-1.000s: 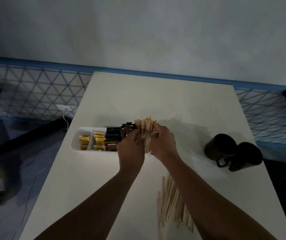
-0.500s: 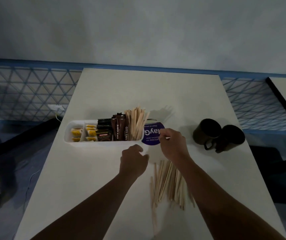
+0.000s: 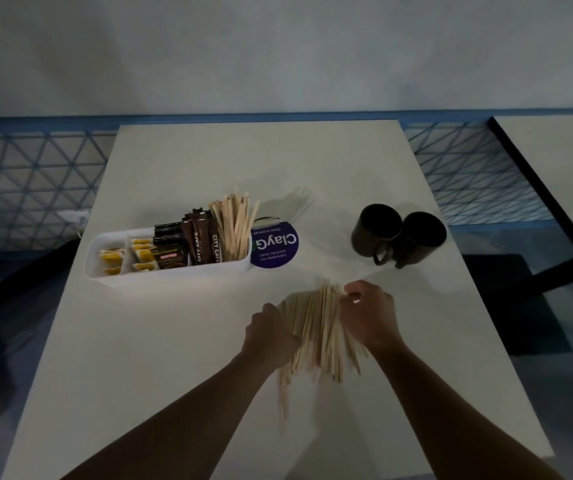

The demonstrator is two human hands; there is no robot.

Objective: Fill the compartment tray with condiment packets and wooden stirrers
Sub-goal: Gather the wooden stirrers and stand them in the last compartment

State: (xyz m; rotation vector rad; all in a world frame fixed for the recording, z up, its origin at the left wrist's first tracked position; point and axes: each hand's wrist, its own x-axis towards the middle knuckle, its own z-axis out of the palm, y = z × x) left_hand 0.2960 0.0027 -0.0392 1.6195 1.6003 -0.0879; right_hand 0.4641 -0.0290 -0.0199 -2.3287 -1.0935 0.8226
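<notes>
A white compartment tray [image 3: 174, 271] sits left of centre on the white table. It holds yellow packets [image 3: 139, 249] at its left, dark coffee sachets [image 3: 202, 244] in the middle and upright wooden stirrers [image 3: 235, 230] at its right end. A loose pile of wooden stirrers [image 3: 319, 327] lies on the table nearer to me. My left hand [image 3: 269, 336] presses against the pile's left side. My right hand [image 3: 370, 315] curls over its right side, fingers closing on the sticks. The pile's lower end is blurred.
A round purple sticker [image 3: 276, 249] lies right of the tray. Two dark mugs [image 3: 397, 235] stand at the right of the white table [image 3: 191, 358]. A second table [image 3: 562, 161] begins at the far right. Blue lattice flooring surrounds the table.
Both hands left the tray, where a bunch of stirrers now stands, and came back toward me. They now close in on the loose pile from both sides.
</notes>
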